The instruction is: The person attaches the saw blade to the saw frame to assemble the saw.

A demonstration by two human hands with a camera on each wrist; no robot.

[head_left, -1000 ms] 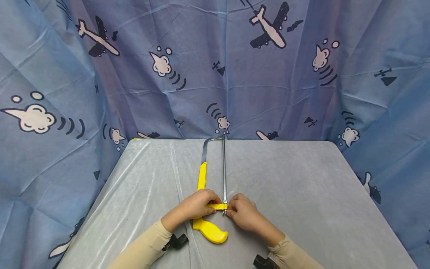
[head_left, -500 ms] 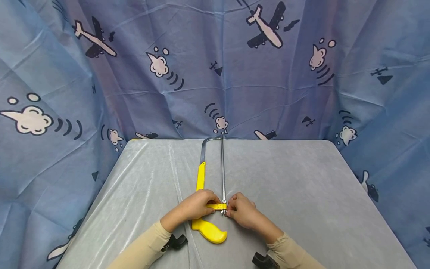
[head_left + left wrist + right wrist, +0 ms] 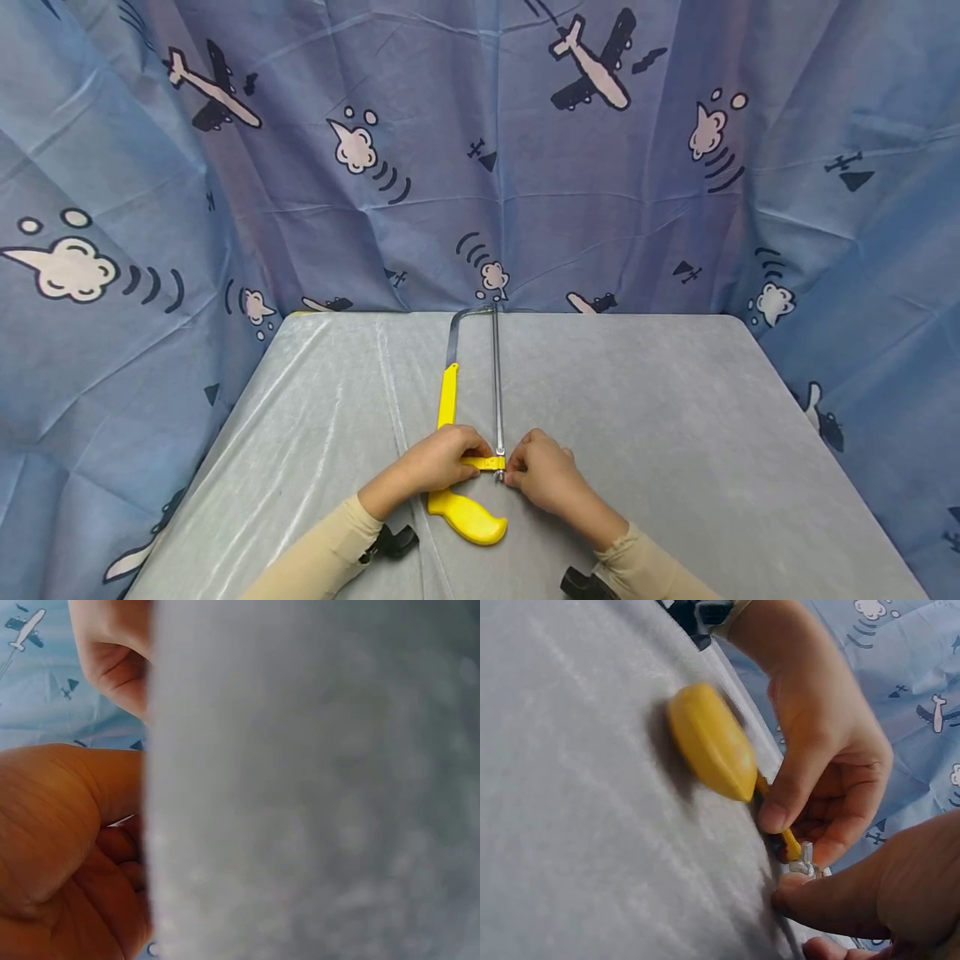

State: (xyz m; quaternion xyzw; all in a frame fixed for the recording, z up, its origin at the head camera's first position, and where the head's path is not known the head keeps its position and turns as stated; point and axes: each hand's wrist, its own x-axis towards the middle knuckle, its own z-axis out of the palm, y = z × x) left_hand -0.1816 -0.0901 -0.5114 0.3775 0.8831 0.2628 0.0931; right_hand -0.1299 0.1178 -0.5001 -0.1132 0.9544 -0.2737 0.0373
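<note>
A hacksaw point(image 3: 474, 518) with a yellow grip and a bent steel frame lies on the table, its blade point(image 3: 497, 383) running toward the back edge. My left hand point(image 3: 442, 458) grips the yellow frame near the short arm point(image 3: 483, 462) that carries the blade's near end. Thumb and fingers of my right hand point(image 3: 546, 472) pinch at the metal wing nut point(image 3: 805, 859) on the end of that arm. In the right wrist view the right thumb lies against the nut's side. The left wrist view is mostly blocked by a blurred grey surface, with part of the left hand point(image 3: 52, 840) at its edge.
The table point(image 3: 637, 400) wears a grey, creased cover. Behind it and along both sides hangs a blue curtain point(image 3: 420, 125) printed with airplanes and clouds. A black wrist camera point(image 3: 395, 542) sits on the left sleeve, another point(image 3: 588, 583) on the right.
The wing nut's wings have turned between the frames, with the right fingers shifting slightly at it. The left hand and the hacksaw have kept their places.
</note>
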